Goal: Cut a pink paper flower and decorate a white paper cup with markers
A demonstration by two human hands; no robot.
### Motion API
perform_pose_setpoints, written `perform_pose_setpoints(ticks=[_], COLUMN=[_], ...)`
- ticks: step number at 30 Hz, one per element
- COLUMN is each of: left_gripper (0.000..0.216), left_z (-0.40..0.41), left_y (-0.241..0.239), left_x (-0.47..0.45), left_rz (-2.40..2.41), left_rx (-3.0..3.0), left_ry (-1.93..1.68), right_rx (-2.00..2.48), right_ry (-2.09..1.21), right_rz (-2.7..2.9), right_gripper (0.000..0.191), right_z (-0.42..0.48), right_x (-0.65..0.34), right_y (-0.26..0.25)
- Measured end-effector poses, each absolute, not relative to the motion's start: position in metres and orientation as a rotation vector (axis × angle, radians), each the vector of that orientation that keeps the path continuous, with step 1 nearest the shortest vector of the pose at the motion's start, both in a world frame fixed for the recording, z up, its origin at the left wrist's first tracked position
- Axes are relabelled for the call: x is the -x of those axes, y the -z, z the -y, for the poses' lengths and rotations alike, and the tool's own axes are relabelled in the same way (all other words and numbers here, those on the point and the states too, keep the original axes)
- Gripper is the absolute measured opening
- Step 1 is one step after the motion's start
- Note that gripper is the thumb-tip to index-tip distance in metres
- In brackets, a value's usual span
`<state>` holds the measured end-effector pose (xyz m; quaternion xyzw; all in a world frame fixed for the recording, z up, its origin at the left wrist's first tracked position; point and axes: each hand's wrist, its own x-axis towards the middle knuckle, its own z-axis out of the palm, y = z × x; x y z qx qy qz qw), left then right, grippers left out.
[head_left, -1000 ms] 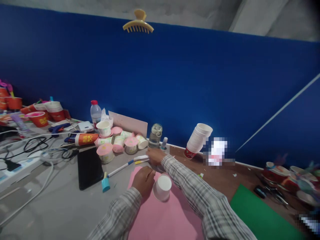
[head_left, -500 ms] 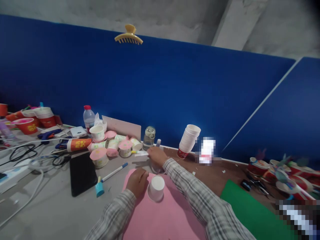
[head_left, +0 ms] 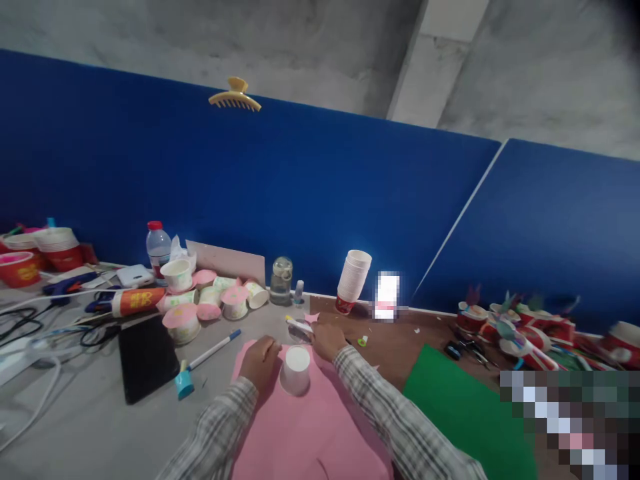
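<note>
Nearest, the pink sheet (head_left: 315, 440) lies over the worktop (head_left: 75, 430), perhaps as a mat, with the green sheet (head_left: 465, 407) apart to the right. The cup (head_left: 297, 370) stands upside down on the pink one, between the hands, its wide rim probably giving it a steady footing. The left hand (head_left: 260, 363) rests just beside it, fingers loosely curled; I cannot tell whether they hold anything. Slightly farther, the right hand (head_left: 329, 339) grasps a pen (head_left: 299, 325) near one end, its yellow tip pointing out to the left; there may be a second pen with it. The blue pen (head_left: 215, 350) lies loose on the left.

Beyond, the lidded cups (head_left: 183, 323) bunch together, likely to keep the middle free; their pink tops hide whatever is inside. The jar (head_left: 281, 283) holds clear liquid. Farther right, white cups nest in a leaning stack (head_left: 354, 280), a red one at its base, and the red tubs (head_left: 473, 318) have coloured bits poking out, too small to identify.
</note>
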<state>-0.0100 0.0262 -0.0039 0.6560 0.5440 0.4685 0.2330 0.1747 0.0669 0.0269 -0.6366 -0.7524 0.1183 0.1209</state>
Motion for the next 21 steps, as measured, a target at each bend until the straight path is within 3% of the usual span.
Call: perform_pose_setpoints(ticks=[7,13,21], left_gripper=[0.021,0.04,0.038], left_z=[-0.023,-0.022,-0.011], left_y=[-0.002,-0.012,-0.023], left_x=[0.008,0.01,0.007], left_rz=[-1.377,-1.215,-1.034], left_rx=[-1.643,-1.463,-1.62], left_ry=[-1.348,-1.426,-1.329], right_rx=[1.628,1.328,0.958], right_ry=[-0.521,-0.857,-1.21], right_rz=[1.693,1.254,0.968], right_gripper=[0.027,0.059,0.035], right_z=[-0.051,-0.008,0.001], right_x=[-0.189,-0.195,-0.179], right_y=[-0.037,-0.019,-0.014])
